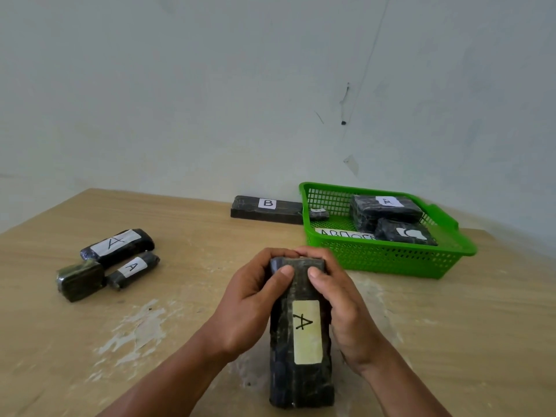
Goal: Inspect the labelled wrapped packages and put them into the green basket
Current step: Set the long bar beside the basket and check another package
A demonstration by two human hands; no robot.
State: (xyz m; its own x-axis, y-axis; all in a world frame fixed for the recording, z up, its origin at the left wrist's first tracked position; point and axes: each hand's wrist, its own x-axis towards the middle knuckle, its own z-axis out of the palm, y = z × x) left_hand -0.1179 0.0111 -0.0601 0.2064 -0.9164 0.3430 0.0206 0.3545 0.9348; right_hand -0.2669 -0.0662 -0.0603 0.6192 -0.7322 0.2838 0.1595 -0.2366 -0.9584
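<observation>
A long black wrapped package (301,377) with a pale label marked A is held over the table's near middle. My left hand (249,302) and my right hand (340,308) grip its far end from both sides, thumbs on top. The green basket (388,260) stands at the right rear, just beyond my hands. Inside it lie a package labelled A (385,210), another dark package (403,234), a small one (319,213) and a white label strip. On the left lie two packages labelled A (117,246) (132,269) and an unlabelled-looking one (79,279).
A flat black package labelled B (266,209) lies against the wall, left of the basket. The wooden table (180,296) has worn pale patches near my hands. The wall stands close behind the table's far edge.
</observation>
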